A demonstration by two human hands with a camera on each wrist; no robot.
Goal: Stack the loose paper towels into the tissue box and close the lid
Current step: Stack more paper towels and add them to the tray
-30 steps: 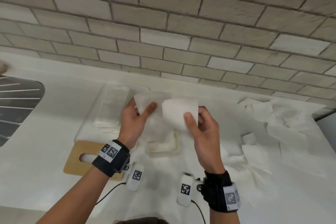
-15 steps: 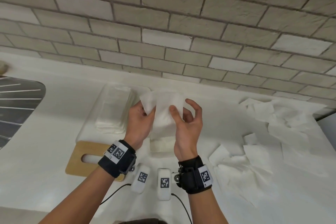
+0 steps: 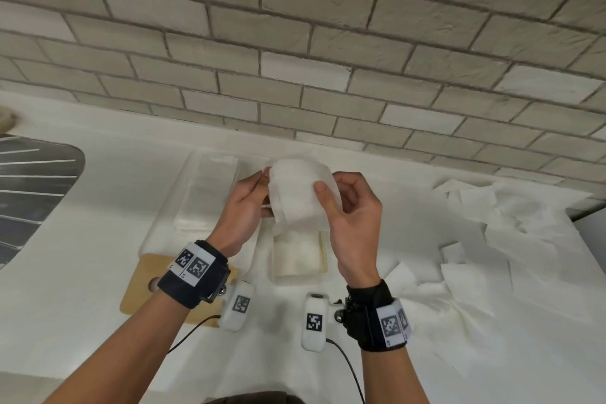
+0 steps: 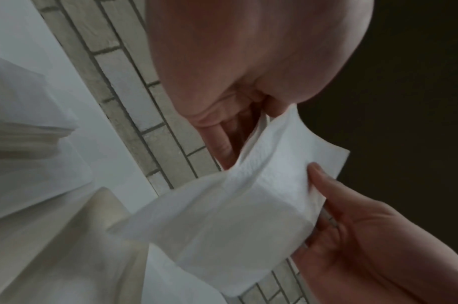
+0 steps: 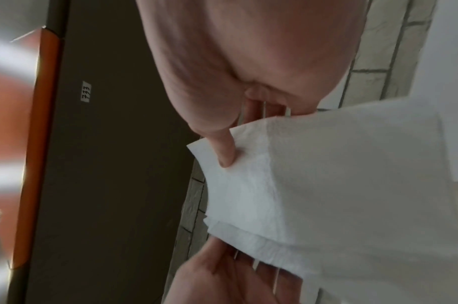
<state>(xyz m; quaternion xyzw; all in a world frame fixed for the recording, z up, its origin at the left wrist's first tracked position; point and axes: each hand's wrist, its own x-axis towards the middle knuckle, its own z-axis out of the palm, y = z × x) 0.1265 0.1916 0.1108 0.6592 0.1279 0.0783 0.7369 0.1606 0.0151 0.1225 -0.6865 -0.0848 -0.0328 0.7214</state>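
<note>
Both hands hold one folded white paper towel [image 3: 295,197] in the air. My left hand [image 3: 259,193] pinches its left edge. My right hand [image 3: 331,197] pinches the right side, with the thumb on the front face. The right wrist view shows that thumb pressed on the paper towel [image 5: 326,185], and the left wrist view shows the paper towel [image 4: 248,205] bowed between the two hands. Directly below sits a small cream open box [image 3: 323,256] with flat towels in it. To the left a clear box [image 3: 170,207] holds another stack, with a wooden slotted lid [image 3: 141,292] at its near end.
Several loose paper towels [image 3: 492,223] lie scattered over the white counter on the right. A steel sink drainer [image 3: 32,190] sits at the far left. A brick wall [image 3: 295,59] runs along the back of the counter.
My right hand has moved left to meet the left hand and folded the towel over on itself. The towel now hangs as a narrower piece above the cream box.
</note>
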